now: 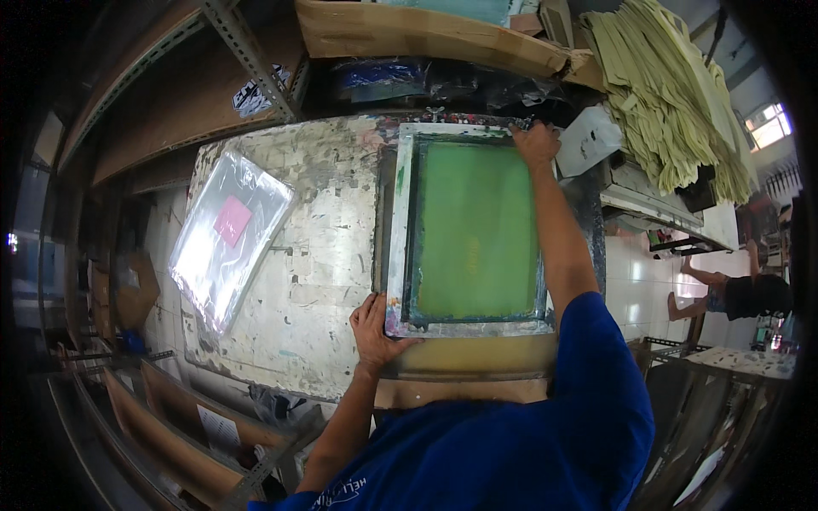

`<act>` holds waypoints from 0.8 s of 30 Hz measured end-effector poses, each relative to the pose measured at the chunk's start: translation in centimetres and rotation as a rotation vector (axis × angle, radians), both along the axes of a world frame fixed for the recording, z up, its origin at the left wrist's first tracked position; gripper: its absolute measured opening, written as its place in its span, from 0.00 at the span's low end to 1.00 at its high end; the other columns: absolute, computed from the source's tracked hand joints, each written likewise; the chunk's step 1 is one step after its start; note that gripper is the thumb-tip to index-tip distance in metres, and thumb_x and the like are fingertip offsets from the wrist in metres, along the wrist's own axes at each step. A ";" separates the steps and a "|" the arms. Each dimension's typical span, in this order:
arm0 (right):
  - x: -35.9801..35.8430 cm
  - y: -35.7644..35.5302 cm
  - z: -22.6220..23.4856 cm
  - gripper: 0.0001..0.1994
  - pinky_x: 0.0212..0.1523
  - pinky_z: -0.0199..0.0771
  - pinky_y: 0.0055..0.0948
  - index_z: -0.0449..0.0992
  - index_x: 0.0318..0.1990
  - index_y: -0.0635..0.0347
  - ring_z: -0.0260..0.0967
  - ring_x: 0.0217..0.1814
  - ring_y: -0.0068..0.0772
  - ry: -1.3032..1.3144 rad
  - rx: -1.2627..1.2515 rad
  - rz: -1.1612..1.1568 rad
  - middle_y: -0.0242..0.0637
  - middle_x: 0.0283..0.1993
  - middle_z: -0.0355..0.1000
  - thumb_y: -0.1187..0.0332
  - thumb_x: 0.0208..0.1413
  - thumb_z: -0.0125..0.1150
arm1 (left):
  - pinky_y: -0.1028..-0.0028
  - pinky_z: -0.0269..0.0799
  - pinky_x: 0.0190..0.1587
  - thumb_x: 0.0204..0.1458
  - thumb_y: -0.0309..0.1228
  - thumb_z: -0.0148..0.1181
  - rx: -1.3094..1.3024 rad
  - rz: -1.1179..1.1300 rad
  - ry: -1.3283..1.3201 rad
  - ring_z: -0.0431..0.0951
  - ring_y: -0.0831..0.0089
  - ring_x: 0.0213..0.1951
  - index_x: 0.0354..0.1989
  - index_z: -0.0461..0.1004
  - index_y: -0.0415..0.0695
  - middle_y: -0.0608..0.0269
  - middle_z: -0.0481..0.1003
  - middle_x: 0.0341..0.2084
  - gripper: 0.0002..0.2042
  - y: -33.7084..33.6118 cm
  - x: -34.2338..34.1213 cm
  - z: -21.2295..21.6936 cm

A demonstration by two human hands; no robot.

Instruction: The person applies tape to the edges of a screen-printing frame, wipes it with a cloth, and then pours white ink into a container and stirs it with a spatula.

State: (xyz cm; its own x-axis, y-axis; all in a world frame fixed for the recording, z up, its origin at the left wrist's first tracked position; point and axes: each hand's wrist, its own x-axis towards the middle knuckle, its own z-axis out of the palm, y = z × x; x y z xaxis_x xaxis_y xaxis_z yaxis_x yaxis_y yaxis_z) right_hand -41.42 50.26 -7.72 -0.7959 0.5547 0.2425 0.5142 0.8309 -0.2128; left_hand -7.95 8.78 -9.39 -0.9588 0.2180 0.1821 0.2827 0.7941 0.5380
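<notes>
The frame [477, 329] lies over the right part of the table [332, 187], its green mesh [477, 230] facing up. The step in hand appears to be steadying or aligning the frame by 2 diagonal corners.

1. Left hand [371, 330]: it is at the near left corner, thumb spread away from the fingers, thumb along the near edge and fingers at the left side. Whether it pinches the bar or only rests against it, you cannot tell from this view.
2. Right hand [537, 143]: it is at the far right corner, fingers bent over the edge. The underside is hidden, so the closure of this grip cannot be told either.
3. Apply load to the rigid bars only; fingertip pressure on the mesh could mark or slacken it.
4. Move both corners together. Unequal force is likely to twist the frame out of square.
5. Check the near bar against the yellow board [477, 353] showing just below it.
6. Mind the right forearm, which reaches across the frame's right side; a raised elbow should reduce contact.
7. Mind the white container [590, 140] just beside your right hand. The clear pack [243, 196] lies well apart, at the table's left.
</notes>
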 end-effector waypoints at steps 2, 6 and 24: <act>-1.6 0.6 -0.9 0.31 0.56 0.72 0.48 0.82 0.47 0.60 0.69 0.57 0.57 -0.010 -0.066 -0.040 0.53 0.53 0.74 0.44 0.42 0.72 | 0.54 0.55 0.61 0.22 0.64 0.75 0.005 0.001 0.009 0.66 0.52 0.62 0.61 0.67 0.38 0.53 0.72 0.56 0.57 0.1 0.0 0.0; -2.2 2.0 -3.3 0.27 0.53 0.73 0.45 0.83 0.41 0.62 0.72 0.52 0.56 0.258 -0.191 -0.050 0.54 0.47 0.76 0.47 0.39 0.73 | 0.54 0.55 0.61 0.22 0.64 0.75 0.030 0.002 0.028 0.67 0.51 0.61 0.62 0.67 0.37 0.53 0.72 0.56 0.57 0.1 -0.1 0.0; -1.0 5.7 -4.0 0.24 0.61 0.66 0.42 0.76 0.52 0.71 0.69 0.60 0.55 0.053 -0.080 0.464 0.59 0.56 0.72 0.64 0.49 0.71 | 0.54 0.55 0.61 0.26 0.65 0.74 -0.020 -0.007 0.013 0.67 0.52 0.62 0.61 0.67 0.37 0.53 0.72 0.57 0.55 0.1 -0.1 0.3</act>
State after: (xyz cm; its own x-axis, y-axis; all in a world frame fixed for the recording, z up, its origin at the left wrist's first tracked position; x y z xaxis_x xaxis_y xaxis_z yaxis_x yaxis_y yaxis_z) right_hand -42.38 55.95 -11.74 -0.9517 0.1617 0.2609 0.0788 0.9502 -0.3015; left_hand -8.06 8.87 -9.10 -0.9549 0.2280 0.1904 0.2950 0.8026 0.5184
